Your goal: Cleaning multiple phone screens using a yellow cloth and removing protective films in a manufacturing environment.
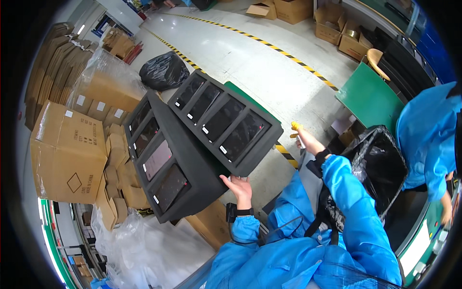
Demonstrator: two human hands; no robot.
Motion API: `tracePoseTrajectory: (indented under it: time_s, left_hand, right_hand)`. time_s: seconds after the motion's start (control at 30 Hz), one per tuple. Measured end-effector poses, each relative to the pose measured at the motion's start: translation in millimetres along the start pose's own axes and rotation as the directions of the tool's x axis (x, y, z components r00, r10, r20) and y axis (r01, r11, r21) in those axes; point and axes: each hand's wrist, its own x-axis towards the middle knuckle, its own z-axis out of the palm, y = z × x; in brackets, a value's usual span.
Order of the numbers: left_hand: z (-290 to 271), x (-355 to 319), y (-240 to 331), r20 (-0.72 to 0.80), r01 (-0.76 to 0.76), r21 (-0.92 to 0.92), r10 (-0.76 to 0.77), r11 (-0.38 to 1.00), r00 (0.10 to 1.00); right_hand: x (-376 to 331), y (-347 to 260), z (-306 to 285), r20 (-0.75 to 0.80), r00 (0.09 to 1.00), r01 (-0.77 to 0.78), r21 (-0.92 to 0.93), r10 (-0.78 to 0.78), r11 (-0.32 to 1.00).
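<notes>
My left hand (239, 188) is open, its fingers stretched out beside the lower corner of a black foam tray (263, 141). Whether the fingertips touch the foam I cannot tell. Dark flat screen panels (241, 136) lie in this tray's slots, each with a small white label. A second black foam tray (201, 182) lies to its left, on a stack of dark foam, with similar panels and one pinkish-grey panel (157, 160). My right hand (312, 143) is raised to the right of the trays, its fingers closed around a small yellow and white object (294, 126) whose kind is unclear.
Cardboard boxes (70, 154) and clear plastic wrap (139, 241) crowd the left. A black bag (163, 71) lies on the floor beyond. A bin lined with black plastic (380, 168) stands at my right, near a green board (370, 94) and a person in blue (428, 139).
</notes>
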Motion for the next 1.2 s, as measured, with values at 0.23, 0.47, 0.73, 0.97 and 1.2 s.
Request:
tracePoseTrajectory:
  time_s: [0.23, 0.47, 0.73, 0.97, 1.2]
  left_hand:
    - [-62.4, 86.6, -40.4, 0.026, 0.127, 0.013, -0.127, 0.992, 0.992]
    - [-72.3, 102.7, -58.5, 0.197, 0.199, -0.033, -0.189, 0.979, 0.962]
    - [-97.2, 50.6, -119.4, 0.289, 0.145, 0.145, -0.182, 0.979, 0.940]
    - [25.7, -38.8, 17.8, 0.251, -0.363, 0.914, -0.447, -0.183, 0.858]
    - [312.3, 7.2, 157.0, 0.810, -0.826, 0.520, 0.432, -0.215, 0.397]
  right_hand:
    - [46.4, 44.9, 58.1, 0.161, 0.923, -0.384, 0.442, 0.349, 0.811]
    - [52.3, 67.5, 50.5, 0.128, 0.965, -0.260, 0.375, 0.228, 0.890]
    - [4.0, 73.4, -1.7, 0.038, 0.976, -0.214, 0.393, 0.216, 0.894]
    - [7.1, 55.1, -39.5, -0.204, 0.954, -0.145, 0.320, 0.217, 0.936]
    - [-20.4, 55.0, -12.5, -0.274, 0.953, -0.026, 0.360, 0.132, 0.933]
